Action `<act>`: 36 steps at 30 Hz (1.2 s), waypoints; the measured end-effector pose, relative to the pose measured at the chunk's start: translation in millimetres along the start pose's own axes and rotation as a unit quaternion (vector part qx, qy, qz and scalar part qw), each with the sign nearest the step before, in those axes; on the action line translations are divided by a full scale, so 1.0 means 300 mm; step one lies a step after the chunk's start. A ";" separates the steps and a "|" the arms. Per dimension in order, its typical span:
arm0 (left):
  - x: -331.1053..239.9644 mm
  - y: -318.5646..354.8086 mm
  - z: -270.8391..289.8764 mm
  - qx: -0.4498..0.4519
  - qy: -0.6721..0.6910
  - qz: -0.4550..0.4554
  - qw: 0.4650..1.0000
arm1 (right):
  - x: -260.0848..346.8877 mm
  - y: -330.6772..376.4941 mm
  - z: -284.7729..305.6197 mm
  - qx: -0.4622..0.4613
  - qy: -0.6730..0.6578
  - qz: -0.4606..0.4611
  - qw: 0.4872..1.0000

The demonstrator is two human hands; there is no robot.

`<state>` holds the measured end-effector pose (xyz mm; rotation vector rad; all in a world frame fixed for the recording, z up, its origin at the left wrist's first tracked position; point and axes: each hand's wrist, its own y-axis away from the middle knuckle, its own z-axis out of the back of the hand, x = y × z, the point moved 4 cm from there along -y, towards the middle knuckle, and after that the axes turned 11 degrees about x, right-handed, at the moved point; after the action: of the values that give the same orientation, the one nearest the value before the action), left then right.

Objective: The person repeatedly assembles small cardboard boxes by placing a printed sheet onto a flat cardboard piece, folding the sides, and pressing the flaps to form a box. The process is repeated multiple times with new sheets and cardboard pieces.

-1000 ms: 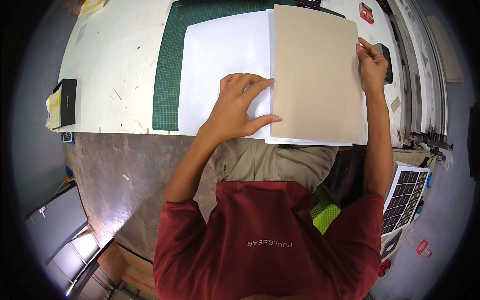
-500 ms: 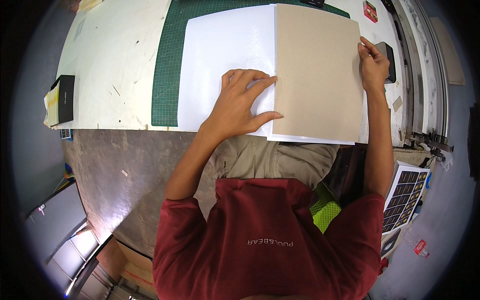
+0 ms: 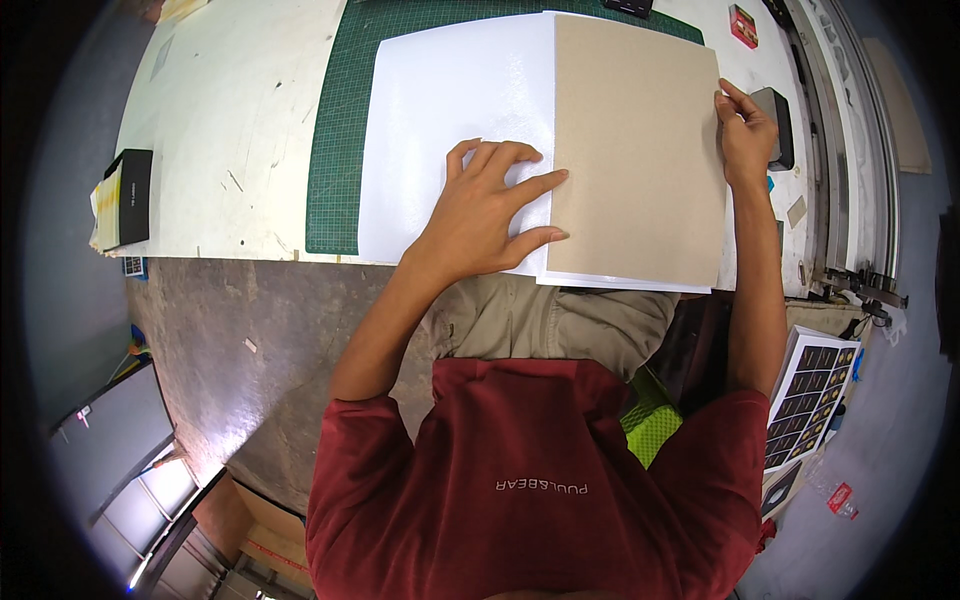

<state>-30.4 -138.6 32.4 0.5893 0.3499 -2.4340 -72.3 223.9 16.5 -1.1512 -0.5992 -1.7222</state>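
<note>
A tan greyboard sheet [image 3: 640, 150] lies over white paper, its left edge running along a glossy white sheet [image 3: 450, 95]. My left hand [image 3: 485, 215] rests on the white sheet with fingers spread, the index fingertip and thumb tip touching the board's left edge. At the board's upper right edge, my right hand [image 3: 748, 140] pinches the rim between thumb and bent fingers. White paper peeks out below the board's near edge, which overhangs the table front. Under the sheets lies a green cutting mat [image 3: 335, 180].
The white table [image 3: 230, 130] carries a black box of papers [image 3: 128, 200] at left. A dark grey block [image 3: 780, 125] stands behind my right hand, with a small red box [image 3: 743, 27] farther back. A metal rail [image 3: 875, 150] runs along the right. Printed sheets [image 3: 810, 395] lie lower right.
My left index finger has stretched slightly farther right onto the board's edge, and its fingers have spread more. The right hand stays at the board's right edge, nearly still.
</note>
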 end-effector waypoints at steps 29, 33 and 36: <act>-0.022 0.378 -0.087 -0.196 -0.088 0.225 0.950 | 0.280 0.405 -0.161 0.218 0.369 0.261 0.865; -0.031 0.402 -0.018 -0.528 -0.090 0.272 0.800 | 0.262 0.400 -0.151 0.223 0.354 0.266 0.868; 0.063 0.366 -0.025 -0.562 0.183 0.309 0.746 | 0.262 0.398 -0.123 0.246 0.334 0.259 0.872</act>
<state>25.8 -231.1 5.0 0.4725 1.3869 -1.1003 10.1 108.9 58.5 -0.2621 -0.2291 -1.2648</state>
